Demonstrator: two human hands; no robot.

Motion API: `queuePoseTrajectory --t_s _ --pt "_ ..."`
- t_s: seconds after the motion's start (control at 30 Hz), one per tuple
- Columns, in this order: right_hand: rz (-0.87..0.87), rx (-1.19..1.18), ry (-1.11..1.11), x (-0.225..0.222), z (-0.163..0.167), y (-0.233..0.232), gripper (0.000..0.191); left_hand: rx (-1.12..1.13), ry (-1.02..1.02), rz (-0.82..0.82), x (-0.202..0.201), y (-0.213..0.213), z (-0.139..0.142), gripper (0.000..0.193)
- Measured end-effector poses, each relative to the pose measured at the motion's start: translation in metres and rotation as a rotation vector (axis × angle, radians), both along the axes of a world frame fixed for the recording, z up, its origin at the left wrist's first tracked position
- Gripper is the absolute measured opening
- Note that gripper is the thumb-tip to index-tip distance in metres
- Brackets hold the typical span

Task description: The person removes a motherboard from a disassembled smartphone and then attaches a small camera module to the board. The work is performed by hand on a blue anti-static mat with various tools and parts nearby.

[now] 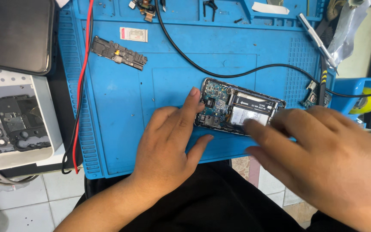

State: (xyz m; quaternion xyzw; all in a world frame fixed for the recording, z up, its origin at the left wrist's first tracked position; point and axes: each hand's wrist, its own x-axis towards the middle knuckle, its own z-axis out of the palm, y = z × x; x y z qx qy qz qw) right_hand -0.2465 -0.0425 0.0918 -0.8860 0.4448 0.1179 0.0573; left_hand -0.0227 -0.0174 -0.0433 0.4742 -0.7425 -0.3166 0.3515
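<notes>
Blue mat (121,107): one opened phone (237,107), two hands (168,137).

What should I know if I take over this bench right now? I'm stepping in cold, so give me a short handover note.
Left hand: bare, fingertips steadying the top end of the opened phone on the blue mat.
Right hand: bare, fingers over the phone's lower half near the battery; blurred, so contact is unclear.
Done: back cover off, board and battery exposed.
Left: a removed small board lies upper left on the mat; a black cable runs across it.
</notes>
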Motion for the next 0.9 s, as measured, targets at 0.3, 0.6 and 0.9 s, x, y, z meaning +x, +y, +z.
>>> queuePoseTrajectory --t_s 0.3,0.6,0.9 --pt "-0.046 -0.039 0.056 0.002 0.005 -0.001 0.049 -0.005 -0.001 0.006 -0.005 0.001 0.003 0.095" --pt "-0.236 0.100 -0.421 -0.039 0.017 -0.006 0.018 -0.006 0.021 0.011 -0.003 0.000 0.005 0.093" --pt "-0.493 0.143 -0.463 -0.059 -0.014 -0.013 0.014 -0.022 0.005 0.024 -0.010 -0.005 0.015 0.087"
